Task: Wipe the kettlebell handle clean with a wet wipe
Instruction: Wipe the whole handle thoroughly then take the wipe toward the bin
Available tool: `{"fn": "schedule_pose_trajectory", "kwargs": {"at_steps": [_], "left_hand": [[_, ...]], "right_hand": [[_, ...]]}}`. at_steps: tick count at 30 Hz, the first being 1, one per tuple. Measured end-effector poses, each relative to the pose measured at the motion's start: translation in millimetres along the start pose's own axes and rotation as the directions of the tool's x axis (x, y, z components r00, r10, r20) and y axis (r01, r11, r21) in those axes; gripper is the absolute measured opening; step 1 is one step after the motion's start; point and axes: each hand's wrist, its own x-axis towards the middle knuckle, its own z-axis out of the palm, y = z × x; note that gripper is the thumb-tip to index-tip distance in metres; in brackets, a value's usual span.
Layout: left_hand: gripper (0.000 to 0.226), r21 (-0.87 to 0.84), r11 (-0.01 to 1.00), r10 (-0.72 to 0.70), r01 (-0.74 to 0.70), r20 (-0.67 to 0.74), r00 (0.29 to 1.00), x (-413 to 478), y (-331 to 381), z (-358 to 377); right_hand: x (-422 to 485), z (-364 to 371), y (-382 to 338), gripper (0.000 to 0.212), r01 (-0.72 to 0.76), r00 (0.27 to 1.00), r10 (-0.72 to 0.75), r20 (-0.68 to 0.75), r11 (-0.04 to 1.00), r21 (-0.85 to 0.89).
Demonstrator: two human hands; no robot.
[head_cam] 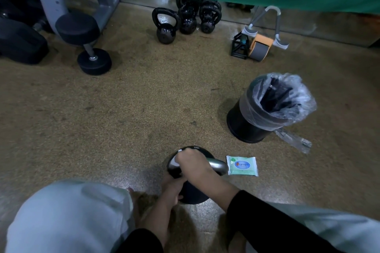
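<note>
A black kettlebell point(193, 195) with a silver handle point(218, 165) stands on the floor just in front of me. My right hand point(195, 165) grips the left part of the handle with a white wet wipe point(174, 161) wrapped under its fingers. My left hand point(172, 188) holds the kettlebell's body low on its left side. A green and white wet wipe pack point(242, 165) lies flat on the floor right of the handle.
A black bin point(246, 127) lined with a clear bag stands to the right. Several black kettlebells point(185, 20) sit by the green curtain at the back, a dumbbell point(90, 47) and machine frame at left, an ab roller point(259, 47) at back right.
</note>
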Motion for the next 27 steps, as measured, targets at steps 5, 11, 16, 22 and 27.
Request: {"fn": "schedule_pose_trajectory", "kwargs": {"at_steps": [5, 11, 16, 22, 27], "left_hand": [[0.033, 0.008, 1.000, -0.005, 0.005, 0.044, 0.999, 10, -8, -4], [0.021, -0.016, 1.000, -0.013, 0.013, 0.001, 1.000, 3, -1, -1], [0.029, -0.088, 0.996, 0.036, -0.024, 0.140, 0.989, 8, -8, -9], [0.024, -0.011, 1.000, 0.024, -0.024, -0.010, 1.000, 5, -5, 0], [0.026, -0.004, 1.000, 0.022, -0.022, 0.012, 1.000, -7, 0, 0]], "right_hand": [[2, 18, -12, 0.032, 0.050, 0.997, -0.053, -0.050, 0.997, -0.067], [-6, 42, 1, 0.020, 0.077, 0.977, -0.095, -0.190, 0.992, -0.101], [-5, 55, -5, 0.023, 0.176, 0.970, -0.194, -0.149, 0.976, -0.126], [-13, 51, 12, 0.017, 0.217, 0.962, -0.240, -0.132, 0.962, -0.167], [0, 52, -2, 0.012, 0.149, 0.980, -0.172, -0.102, 0.968, -0.202]]}}
